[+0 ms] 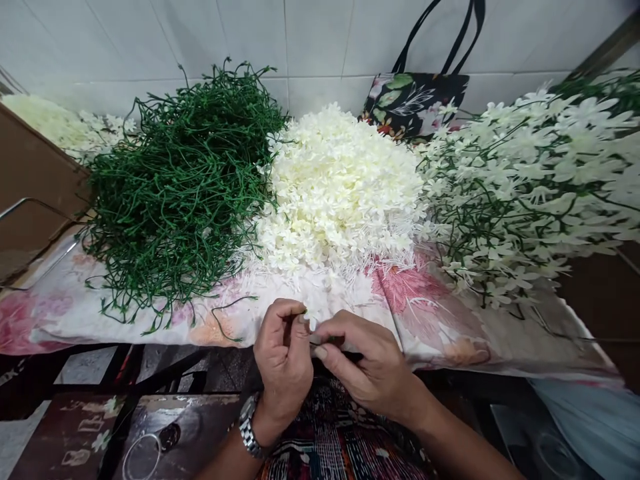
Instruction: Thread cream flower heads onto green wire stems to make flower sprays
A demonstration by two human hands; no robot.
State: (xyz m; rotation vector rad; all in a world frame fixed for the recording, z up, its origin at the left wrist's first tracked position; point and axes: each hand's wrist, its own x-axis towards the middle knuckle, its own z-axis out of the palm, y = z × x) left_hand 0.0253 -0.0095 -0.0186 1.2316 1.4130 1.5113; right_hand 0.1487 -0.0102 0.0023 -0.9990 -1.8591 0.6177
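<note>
A person works at close quarters at the near edge of a tabletop (430, 307) spread with flower-printed cloth, left hand (285, 357) and right hand (370, 363) brought nearly together, thumb and forefinger of each pinched on a small green piece (306, 311) that the fingers mostly hide. The piece sits between the fingertips, in front of the person's dark patterned clothing (345, 433); a silver-toned watch (249, 427) circles the left wrist. Beyond the hands, to the left, a tangled heap of green stems (185, 180) rises beside a mound of creamy white blossoms (345, 180), the two touching at their edges. A loose stem (225, 313) lies on the cloth just in front of the green heap. To the right spreads a mass of white flowers on green stalks (530, 193). Behind the blossoms, a black floral bag (410, 103) with its handles up stands near a pale tiled wall (320, 40), while a cardboard box (37, 167) flanks the far left side.
</note>
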